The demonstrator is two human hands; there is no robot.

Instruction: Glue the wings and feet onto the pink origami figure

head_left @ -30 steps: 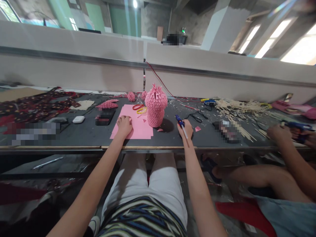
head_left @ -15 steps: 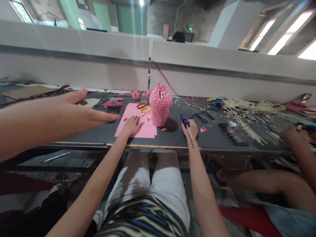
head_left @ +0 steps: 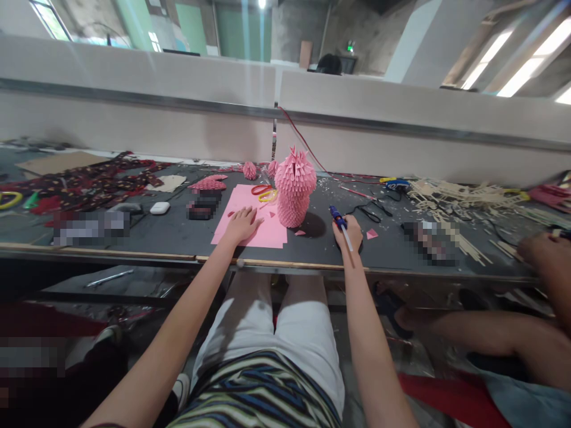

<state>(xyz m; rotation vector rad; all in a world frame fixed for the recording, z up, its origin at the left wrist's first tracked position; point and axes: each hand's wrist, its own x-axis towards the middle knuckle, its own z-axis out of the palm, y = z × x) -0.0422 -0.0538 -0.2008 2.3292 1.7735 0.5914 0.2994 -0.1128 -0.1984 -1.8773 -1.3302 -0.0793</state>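
Note:
My left hand [head_left: 242, 226] lies flat with its fingers spread on pink paper sheets [head_left: 267, 238]. At the table's near side my right hand [head_left: 348, 233] is closed around a blue glue gun [head_left: 338, 217], a pale glue stick jutting from its rear toward my wrist. Between the hands, behind them, stands a pink figure of folded paper pieces [head_left: 294, 190], upright with a spiky top. Scissors with red and yellow handles [head_left: 266, 194] rest on the sheets beside it. Small folded pink pieces [head_left: 372, 234] lie near both hands.
Thin wooden sticks [head_left: 446, 202] are heaped at the right, near another person's hand [head_left: 542, 249]. Blurred-out dark objects [head_left: 428, 241] lie on the table. A white case [head_left: 160, 208] and dark patterned cloth [head_left: 98, 184] are at the left. A pale partition [head_left: 187, 128] runs behind.
Another person's outstretched hand at the left has left the view, uncovering the white case and cloth. The scene has shifted slightly right; my hands keep their places.

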